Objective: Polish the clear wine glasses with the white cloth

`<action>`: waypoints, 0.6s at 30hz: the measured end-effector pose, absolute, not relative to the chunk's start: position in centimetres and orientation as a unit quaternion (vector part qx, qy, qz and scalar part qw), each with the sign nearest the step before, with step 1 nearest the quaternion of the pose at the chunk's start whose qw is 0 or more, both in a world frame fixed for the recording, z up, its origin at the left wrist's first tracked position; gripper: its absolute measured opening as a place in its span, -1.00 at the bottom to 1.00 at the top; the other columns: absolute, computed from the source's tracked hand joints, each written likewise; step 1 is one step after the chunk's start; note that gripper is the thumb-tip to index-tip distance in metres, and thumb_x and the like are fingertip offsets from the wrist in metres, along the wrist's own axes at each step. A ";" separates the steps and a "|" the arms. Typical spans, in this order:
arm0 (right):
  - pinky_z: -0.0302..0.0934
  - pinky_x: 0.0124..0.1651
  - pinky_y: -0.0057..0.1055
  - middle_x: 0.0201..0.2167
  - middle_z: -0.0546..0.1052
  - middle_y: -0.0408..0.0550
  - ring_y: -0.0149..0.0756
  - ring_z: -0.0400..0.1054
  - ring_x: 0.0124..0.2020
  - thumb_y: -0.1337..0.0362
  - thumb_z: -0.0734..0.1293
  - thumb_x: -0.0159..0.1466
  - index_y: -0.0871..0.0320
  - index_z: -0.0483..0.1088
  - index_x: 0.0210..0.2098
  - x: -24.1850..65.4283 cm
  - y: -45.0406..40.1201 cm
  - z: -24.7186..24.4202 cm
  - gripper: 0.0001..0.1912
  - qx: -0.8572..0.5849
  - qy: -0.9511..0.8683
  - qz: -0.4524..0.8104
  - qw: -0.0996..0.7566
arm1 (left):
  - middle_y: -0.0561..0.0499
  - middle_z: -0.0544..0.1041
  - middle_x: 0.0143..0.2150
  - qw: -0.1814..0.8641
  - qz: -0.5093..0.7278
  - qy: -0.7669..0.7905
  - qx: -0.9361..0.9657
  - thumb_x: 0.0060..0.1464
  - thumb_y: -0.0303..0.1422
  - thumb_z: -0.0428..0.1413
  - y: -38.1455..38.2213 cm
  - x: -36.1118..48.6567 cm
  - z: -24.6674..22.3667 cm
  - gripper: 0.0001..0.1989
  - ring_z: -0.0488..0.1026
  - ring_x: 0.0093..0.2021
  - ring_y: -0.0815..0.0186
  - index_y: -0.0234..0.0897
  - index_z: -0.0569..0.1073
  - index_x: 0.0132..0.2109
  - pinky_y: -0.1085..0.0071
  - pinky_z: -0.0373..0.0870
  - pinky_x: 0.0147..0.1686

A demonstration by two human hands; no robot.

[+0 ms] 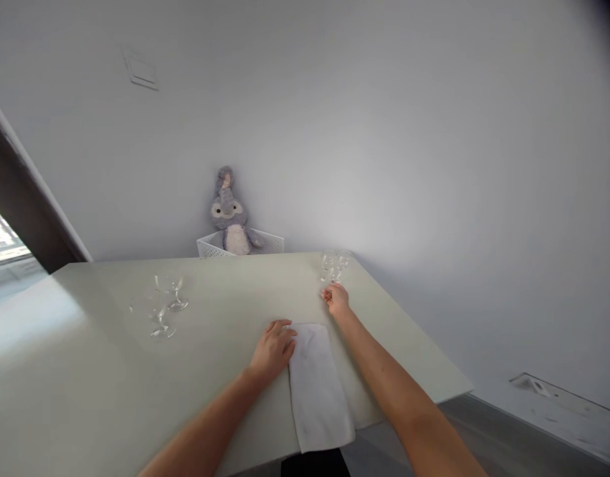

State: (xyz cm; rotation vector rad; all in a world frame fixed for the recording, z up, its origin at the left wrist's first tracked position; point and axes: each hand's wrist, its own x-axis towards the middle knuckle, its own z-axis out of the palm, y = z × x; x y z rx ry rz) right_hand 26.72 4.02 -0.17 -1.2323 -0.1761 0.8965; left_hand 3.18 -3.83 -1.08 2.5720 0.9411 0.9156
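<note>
A white cloth [318, 391] lies flat on the pale table, its near end at the front edge. My left hand [275, 346] rests at the cloth's upper left corner, fingers a little bent and apart, holding nothing. Farther out on the right, my right hand [336, 298] has its fingers curled together just in front of a group of clear glasses [334, 263] near the table's back right edge. Whether its fingertips grip part of a glass is too small to make out. On the left side stand clear stemmed glasses [163, 308].
Behind the table's far edge a grey plush rabbit [230, 215] sits in a white perforated basket [273, 244]. The pale tabletop [225, 291] meets the wall at the back. A window [1, 235] with a dark frame is at the far left.
</note>
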 end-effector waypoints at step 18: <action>0.22 -0.58 -0.65 -0.19 0.33 -0.14 -0.58 0.31 -0.55 0.50 0.16 0.02 -0.03 -0.05 0.08 26.9 7.4 -0.5 -0.34 -0.571 -0.140 0.385 0.712 | -0.05 0.34 -0.03 0.107 0.247 0.313 0.911 0.00 -0.47 0.00 -4.6 3.4 -1.2 -0.78 0.22 0.00 0.21 -0.20 0.41 -0.17 0.23 0.22 -0.04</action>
